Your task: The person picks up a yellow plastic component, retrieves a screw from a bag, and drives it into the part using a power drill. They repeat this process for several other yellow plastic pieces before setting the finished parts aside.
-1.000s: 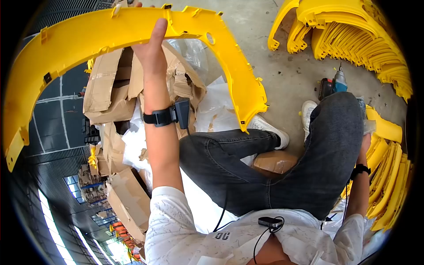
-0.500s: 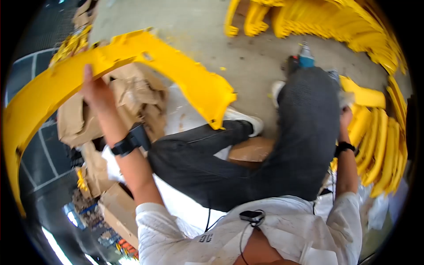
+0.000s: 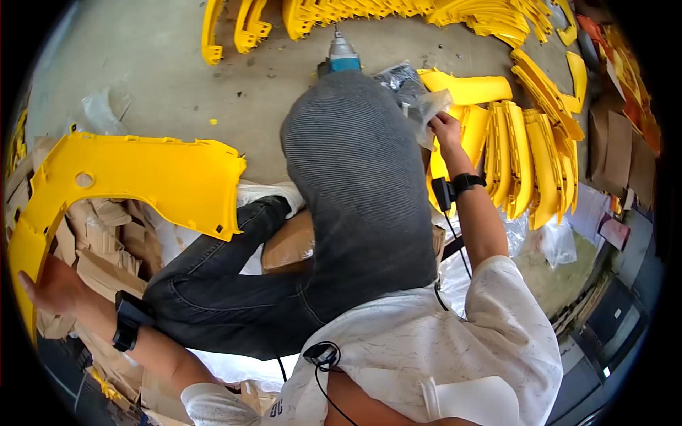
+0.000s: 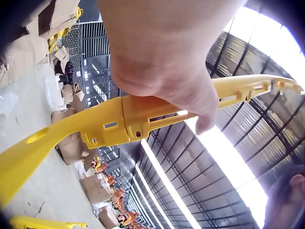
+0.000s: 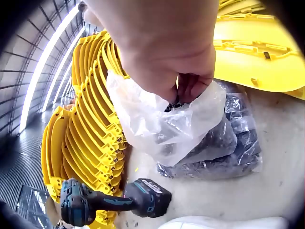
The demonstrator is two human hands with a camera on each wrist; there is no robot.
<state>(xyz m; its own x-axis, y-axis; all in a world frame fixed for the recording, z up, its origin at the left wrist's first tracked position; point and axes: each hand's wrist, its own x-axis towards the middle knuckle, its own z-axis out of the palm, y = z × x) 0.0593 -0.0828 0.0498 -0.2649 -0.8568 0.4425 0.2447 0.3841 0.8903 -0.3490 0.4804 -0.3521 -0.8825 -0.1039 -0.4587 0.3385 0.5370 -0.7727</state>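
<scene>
My left hand point(image 3: 57, 287) holds a long yellow plastic wheel-arch trim point(image 3: 153, 167) at the left, thumb on one side and fingers behind it. In the left wrist view, the trim point(image 4: 105, 124) passes under the palm, with slots and clip seats along its edge. My right hand point(image 3: 446, 129) is at a clear plastic bag point(image 3: 431, 106) beside the right knee. The right wrist view has its curled fingers inside the bag's mouth point(image 5: 157, 131), with small black parts point(image 5: 174, 106) at the fingertips. The fingertips are partly hidden.
A cordless power tool point(image 5: 105, 202) lies on the floor beyond the knee. Another bag of dark parts point(image 5: 243, 138) lies under the open one. Stacked yellow trims point(image 3: 522, 153) stand at the right, with more along the far side. Torn cardboard point(image 3: 106, 263) lies at the left.
The head view has swung to the right. My left hand keeps hold of the trim, which has turned and now stands lower at the left. My right hand stays at the bag.
</scene>
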